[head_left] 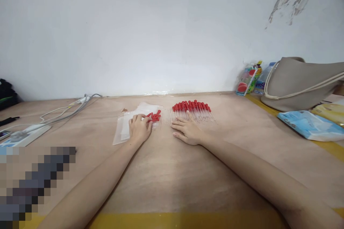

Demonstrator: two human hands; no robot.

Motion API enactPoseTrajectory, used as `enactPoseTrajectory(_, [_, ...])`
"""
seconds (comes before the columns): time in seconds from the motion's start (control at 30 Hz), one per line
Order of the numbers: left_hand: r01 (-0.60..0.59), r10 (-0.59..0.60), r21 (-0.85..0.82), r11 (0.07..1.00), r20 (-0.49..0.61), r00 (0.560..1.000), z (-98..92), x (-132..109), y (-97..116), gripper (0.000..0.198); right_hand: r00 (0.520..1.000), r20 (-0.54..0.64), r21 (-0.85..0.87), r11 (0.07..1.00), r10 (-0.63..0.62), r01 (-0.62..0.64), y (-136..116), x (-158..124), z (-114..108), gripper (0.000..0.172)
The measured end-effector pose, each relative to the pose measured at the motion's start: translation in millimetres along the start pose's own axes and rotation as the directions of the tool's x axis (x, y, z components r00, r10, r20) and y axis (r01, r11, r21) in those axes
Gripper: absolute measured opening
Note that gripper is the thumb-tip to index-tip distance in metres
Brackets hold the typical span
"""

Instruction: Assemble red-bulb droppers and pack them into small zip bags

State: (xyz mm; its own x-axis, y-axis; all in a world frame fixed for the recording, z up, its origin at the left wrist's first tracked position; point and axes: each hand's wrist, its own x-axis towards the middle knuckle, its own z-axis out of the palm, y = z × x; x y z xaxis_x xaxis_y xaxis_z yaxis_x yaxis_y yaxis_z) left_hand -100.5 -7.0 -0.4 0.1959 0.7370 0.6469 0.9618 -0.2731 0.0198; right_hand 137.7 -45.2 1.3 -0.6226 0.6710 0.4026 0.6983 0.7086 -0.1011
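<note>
A small pile of red rubber bulbs lies on clear plastic bags. My left hand rests over the bags, its fingers curled and closed at the pile's left edge, with a red bulb at the fingertips. To the right, thin glass droppers with red bulbs lie side by side in a fanned row. Left of them are several bare clear tubes. My right hand is open, palm down with fingers spread, over the lower ends of the tubes and droppers, covering some of them.
A white power strip with grey cables lies at the left. On the right stand a grey bag, bottles and a blue tissue pack. A white wall rises behind the brown-covered table. The lower left is pixelated.
</note>
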Motion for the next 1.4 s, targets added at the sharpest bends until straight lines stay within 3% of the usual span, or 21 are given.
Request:
enactPoseTrajectory(0.13, [-0.055, 0.054, -0.044, 0.998, -0.030, 0.998, -11.1, -7, 5, 0.017, 0.998, -0.044, 0.053, 0.998, -0.038, 0.041, -3, -20, -7, 0.035])
enactPoseTrajectory(0.27, [-0.177, 0.179, -0.186, 0.966, -0.005, 0.984, -28.3, -23, 25, 0.016, 0.993, -0.115, 0.103, 0.994, -0.015, 0.027, -3, -52, -16, 0.026])
enactPoseTrajectory(0.37, [-0.251, 0.293, -0.343, 0.905, 0.076, 0.953, -36.6, -34, 44, 0.015, 0.977, -0.192, 0.095, 0.993, 0.092, -0.074, 0, -66, -20, 0.021])
enactPoseTrajectory(0.5, [-0.280, 0.375, -0.496, 0.822, 0.101, 0.922, -33.5, -37, 59, 0.025, 0.947, -0.239, 0.054, 0.976, 0.216, -0.209, -2, -60, -15, 0.022])
enactPoseTrajectory(0.63, [-0.271, 0.368, -0.496, 0.825, 0.107, 0.924, -22.9, -33, 60, 0.022, 0.924, -0.232, 0.008, 0.951, 0.303, -0.310, -11, -34, -3, 0.028])
enactPoseTrajectory(0.8, [-0.244, 0.338, -0.543, 0.803, 0.077, 0.938, -19.1, -31, 59, 0.017, 0.914, -0.200, 0.022, 0.934, 0.352, -0.355, -16, -11, 9, 0.018])
enactPoseTrajectory(1.07, [-0.067, 0.215, -0.623, 0.779, 0.166, 0.963, -24.4, -29, 59, 0.016, 0.868, -0.297, 0.152, 0.917, 0.398, -0.368, -11, -26, 2, 0.013])
enactPoseTrajectory(1.2, [-0.036, 0.200, -0.642, 0.766, 0.185, 0.962, -24.0, -28, 60, 0.018, 0.886, -0.314, 0.233, 0.932, 0.342, -0.277, -15, -32, -3, 0.010])
enactPoseTrajectory(1.4, [-0.028, 0.209, -0.678, 0.734, 0.187, 0.960, -21.9, -27, 61, 0.020, 0.914, -0.303, 0.212, 0.954, 0.270, -0.211, -18, -31, -2, 0.009])
